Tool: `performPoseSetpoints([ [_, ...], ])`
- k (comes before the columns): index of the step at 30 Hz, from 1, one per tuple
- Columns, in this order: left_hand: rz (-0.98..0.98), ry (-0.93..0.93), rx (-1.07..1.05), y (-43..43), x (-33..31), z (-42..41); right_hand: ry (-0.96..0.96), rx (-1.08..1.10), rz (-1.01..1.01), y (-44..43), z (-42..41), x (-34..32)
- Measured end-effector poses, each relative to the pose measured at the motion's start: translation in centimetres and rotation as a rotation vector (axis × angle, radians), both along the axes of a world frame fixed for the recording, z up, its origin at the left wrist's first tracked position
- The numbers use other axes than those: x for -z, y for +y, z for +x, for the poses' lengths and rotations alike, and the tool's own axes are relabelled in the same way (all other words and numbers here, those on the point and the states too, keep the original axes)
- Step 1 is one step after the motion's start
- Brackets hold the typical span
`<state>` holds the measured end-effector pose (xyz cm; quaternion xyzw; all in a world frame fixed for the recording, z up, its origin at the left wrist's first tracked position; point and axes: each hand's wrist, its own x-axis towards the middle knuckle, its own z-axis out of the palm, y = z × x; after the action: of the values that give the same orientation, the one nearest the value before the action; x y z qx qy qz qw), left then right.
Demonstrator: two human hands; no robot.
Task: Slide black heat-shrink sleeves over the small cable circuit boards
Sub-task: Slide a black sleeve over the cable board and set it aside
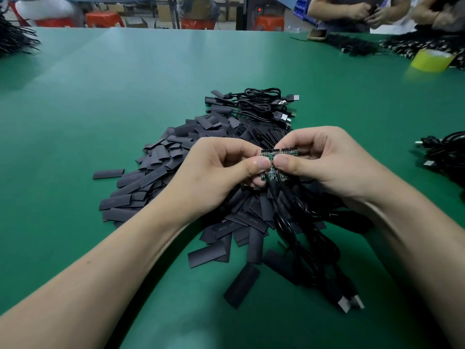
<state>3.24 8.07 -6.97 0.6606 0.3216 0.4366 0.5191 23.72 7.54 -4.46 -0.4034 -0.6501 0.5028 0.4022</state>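
Note:
Both my hands hold a small cluster of green circuit boards (273, 162) above the pile. My left hand (221, 170) pinches the boards from the left with thumb and fingers. My right hand (317, 162) pinches them from the right, thumb tip beside the left thumb. Black cables (297, 230) hang from the boards down toward me, ending in USB plugs (352, 302). Under my hands lies a large heap of flat black heat-shrink sleeves (161, 167). No sleeve is on the boards that I can see.
A bundle of coiled black cables with USB plugs (264, 104) lies behind the heap. More cables (445, 152) sit at the right edge. A yellow tape roll (432, 60) stands far right. Other people's hands (370, 11) work at the far side of the green table (100, 96).

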Motion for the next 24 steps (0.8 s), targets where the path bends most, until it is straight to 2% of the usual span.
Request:
performPoseSetpoints([
  [3,-0.03,-0.053,0.011,-0.2,-0.1,0.2,0.097,-0.034,-0.04,0.0,0.1,0.2],
  [7,-0.061,-0.117,-0.02,-0.1,-0.2,0.1,0.014,-0.033,-0.068,0.4,1.4,-0.3],
  [11,-0.042,-0.12,-0.041,0.0,-0.3,-0.2,-0.367,0.097,0.017,0.8,4.2,-1.4],
  [13,0.02,-0.083,-0.071,-0.1,-0.4,-0.2,-0.575,0.224,0.146,0.8,4.8,-1.4],
  [15,0.083,-0.06,-0.115,-0.1,-0.4,-0.1,-0.65,0.274,0.314,0.6,3.9,-1.6],
  [17,0.129,-0.052,-0.151,0.0,-0.5,-0.1,-0.576,0.149,0.326,0.3,2.3,-1.5],
  [20,0.137,-0.037,-0.194,0.3,-0.4,-0.2,-0.44,-0.066,0.166,-0.4,0.1,-0.9],
  [24,0.126,-0.033,-0.226,0.5,-0.5,-0.5,-0.246,-0.129,0.109,-0.8,-0.6,-0.5],
])
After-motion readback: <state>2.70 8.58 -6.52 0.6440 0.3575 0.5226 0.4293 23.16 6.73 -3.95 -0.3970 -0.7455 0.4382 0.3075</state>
